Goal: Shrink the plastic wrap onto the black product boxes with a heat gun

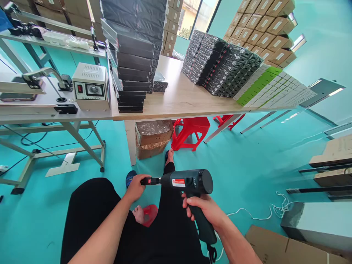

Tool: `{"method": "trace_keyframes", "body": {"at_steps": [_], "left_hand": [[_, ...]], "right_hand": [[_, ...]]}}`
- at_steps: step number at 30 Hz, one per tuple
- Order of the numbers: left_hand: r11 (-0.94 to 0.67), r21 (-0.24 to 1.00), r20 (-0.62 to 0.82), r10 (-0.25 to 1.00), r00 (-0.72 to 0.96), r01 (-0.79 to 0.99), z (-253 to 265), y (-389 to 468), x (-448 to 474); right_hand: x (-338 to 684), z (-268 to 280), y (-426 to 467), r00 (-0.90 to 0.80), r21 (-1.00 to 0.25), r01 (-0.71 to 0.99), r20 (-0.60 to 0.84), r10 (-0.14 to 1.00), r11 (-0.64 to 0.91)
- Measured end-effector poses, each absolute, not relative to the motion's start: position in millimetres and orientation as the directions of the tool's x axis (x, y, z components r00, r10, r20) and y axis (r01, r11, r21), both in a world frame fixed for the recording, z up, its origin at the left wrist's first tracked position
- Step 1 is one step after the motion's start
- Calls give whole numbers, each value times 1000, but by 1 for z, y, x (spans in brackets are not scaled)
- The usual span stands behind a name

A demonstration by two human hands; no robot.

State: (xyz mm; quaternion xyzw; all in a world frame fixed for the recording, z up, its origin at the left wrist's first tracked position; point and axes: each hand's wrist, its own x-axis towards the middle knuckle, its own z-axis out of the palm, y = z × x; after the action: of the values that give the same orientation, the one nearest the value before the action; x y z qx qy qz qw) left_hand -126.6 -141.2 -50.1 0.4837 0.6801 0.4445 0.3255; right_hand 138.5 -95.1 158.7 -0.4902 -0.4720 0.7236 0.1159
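Ahead, the surface [170, 106] bore a stack of boxes [134, 60] at its left end and more stacks [220, 64] toward its right, a control unit [91, 86] just left of it, a carton [154, 139] and a stool [194, 129] below, and the heat gun [189, 182] in the right hand [202, 207] faced a small item [147, 181] in the left hand [135, 189].

Heat gun [180, 181] grip pt. hid by R hand [202, 208]; blk box stack [134, 47] cut @ top.

The right hand [202, 207] grips a heat gun [189, 181]; the left hand [135, 187] pinches a small dark piece [146, 181] at its nozzle [156, 180]. Across from me, black boxes [134, 60] stand stacked.
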Motion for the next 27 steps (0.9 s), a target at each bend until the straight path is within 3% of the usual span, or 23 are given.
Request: {"method": "trace_keyframes", "body": {"at_steps": [3,9,14,18,21,23,27], "left_hand": [[124,914,10,945,-326,386,-51,-140,-127],[145,943,-37,940,-340,300,-48,-143,-130],[193,944,-69,908,-412,267,-48,-140,-130],[162,949,-56,931,-361,271,-49,-137,-127],[158,954,-58,931,-360,256,-50,-140,-129],[198,958,-98,907,-409,208,-50,-141,-131],[221,972,-170,892,-419,75,-43,-140,-129]], "right_hand": [[129,162,-103,-641,-799,240,-557,528,-551],[135,157,-89,-398,-806,212,-587,705,-552],[150,154,-84,-522,-786,235,-598,608,-571],[147,152,-88,-439,-811,204,-577,689,-549],[149,150,-88,-465,-793,228,-598,652,-565],[150,147,-86,-491,-797,225,-590,641,-561],[155,146,-79,-388,-817,182,-572,723,-548]]}}
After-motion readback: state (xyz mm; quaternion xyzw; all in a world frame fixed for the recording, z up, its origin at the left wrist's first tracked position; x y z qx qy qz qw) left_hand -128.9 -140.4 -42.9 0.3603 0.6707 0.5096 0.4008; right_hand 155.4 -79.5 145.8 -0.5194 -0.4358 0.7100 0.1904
